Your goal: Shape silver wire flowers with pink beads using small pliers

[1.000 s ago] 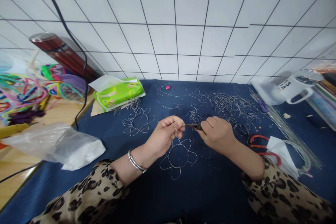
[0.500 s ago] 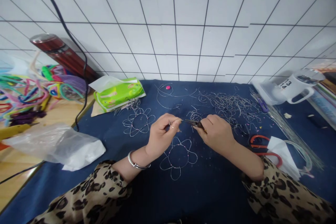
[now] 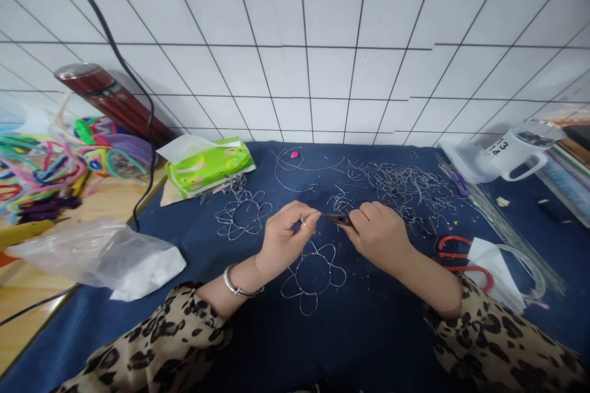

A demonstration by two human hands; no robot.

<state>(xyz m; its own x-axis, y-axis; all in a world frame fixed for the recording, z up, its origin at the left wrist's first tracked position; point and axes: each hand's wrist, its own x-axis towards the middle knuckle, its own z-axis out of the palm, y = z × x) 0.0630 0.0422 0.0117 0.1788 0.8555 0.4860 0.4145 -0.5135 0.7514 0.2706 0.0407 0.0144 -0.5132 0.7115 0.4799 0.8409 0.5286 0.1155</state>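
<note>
My right hand (image 3: 380,234) is closed round the handles of dark pliers (image 3: 340,219), whose slim jaws point left. Their tip meets the pinched fingertips of my left hand (image 3: 289,232). Between those fingers is something very small, probably a bit of wire, too fine to make out clearly. Just below my hands a flower-shaped wire ring (image 3: 330,269) with small pink beads lies flat on the dark blue cloth (image 3: 369,344). Another looped wire flower (image 3: 244,215) lies left of my left hand.
A tangle of wire offcuts (image 3: 405,187) lies behind my right hand. Red-handled scissors (image 3: 465,270), straight wires (image 3: 511,230) and a white mug (image 3: 519,150) are at right. A green tissue pack (image 3: 207,166), plastic bag (image 3: 101,255) and red flask (image 3: 108,95) are at left.
The plier tip has closed the small gap to my left fingertips and now touches them. The view has shifted slightly; the wire flowers lie as before.
</note>
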